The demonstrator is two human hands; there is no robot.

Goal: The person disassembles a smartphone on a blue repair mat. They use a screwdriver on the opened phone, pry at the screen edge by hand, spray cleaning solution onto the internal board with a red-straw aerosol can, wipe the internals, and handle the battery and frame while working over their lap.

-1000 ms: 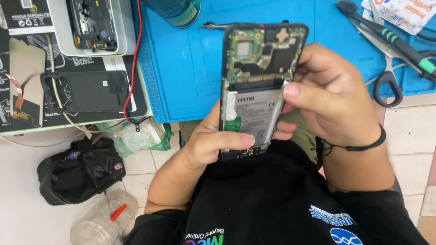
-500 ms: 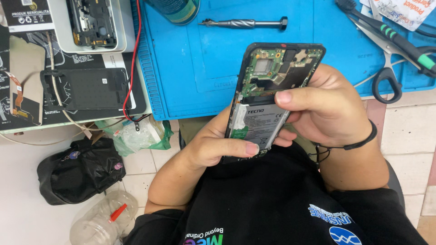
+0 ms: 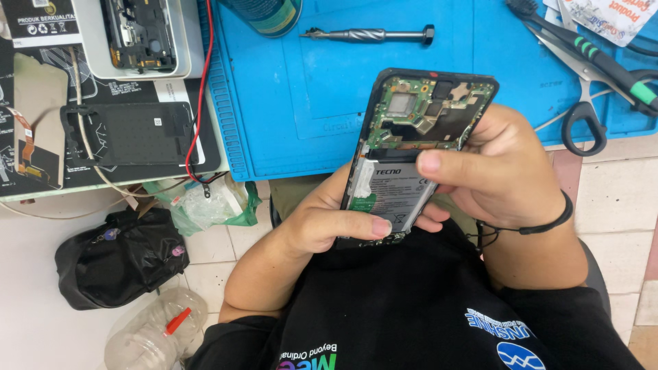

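Seen from above, a person in a black shirt holds an opened phone [image 3: 411, 157] in both hands, above their lap and just in front of a blue work mat [image 3: 308, 103]. The phone's back cover is off, showing a green circuit board at the top and a grey battery below; it tilts slightly to the right. The left hand [image 3: 329, 223] is curled around the phone's lower left edge, thumb pressed flat across the bottom of the battery. The right hand [image 3: 504, 171] wraps the right side — its thumb lies across the middle of the battery, fingers closed behind the phone. On the mat lie a metal screwdriver [image 3: 367, 34] near the top and scissors [image 3: 582, 89] at the right. To the left, a second opened phone [image 3: 140, 34] sits on a white tray. A black bag [image 3: 120, 257] and a clear plastic bottle [image 3: 154, 332] lie on the floor.
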